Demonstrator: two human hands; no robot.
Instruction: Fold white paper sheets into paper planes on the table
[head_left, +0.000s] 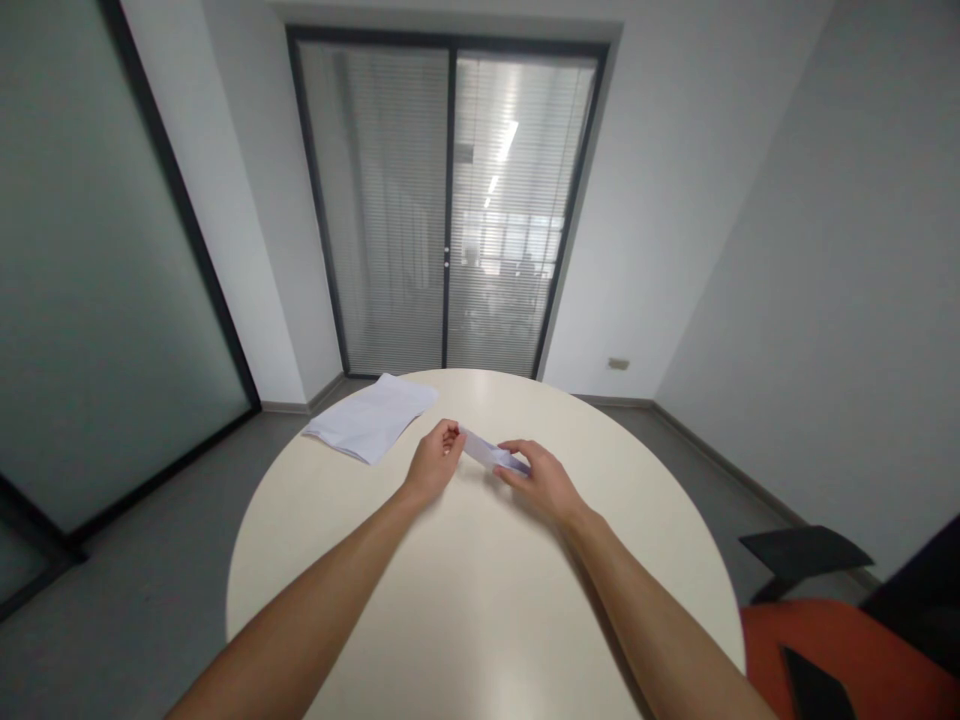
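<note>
Pinched at 1 end by the left hand (433,465) and at the other by the right hand (545,485): a folded strip of white paper (480,449), matt, thin and narrow, with straight long edges and layers slightly parted near the right end. Located over the far half of the round tabletop (450,620), about midway between left and right edges; not possible to tell whether touching the surface below. Aimed obliquely along the long axis: left end toward the far edge, right end toward the right edge and slightly nearer. On the left, fingers curled in against the paper; on the right, thumb to the near side and fingers arched over the far side. Set apart from each other, both clamped on the strip.

Lying at the far-left edge: white paper sheets (375,415), smooth, roughly rectangular. Cream and faintly glossy: the tabletop. Beyond the far edge: dark-framed glazing (448,200) with horizontal blinds (390,130). Beside the right edge: an armchair (885,655), orange-red in the seat.
</note>
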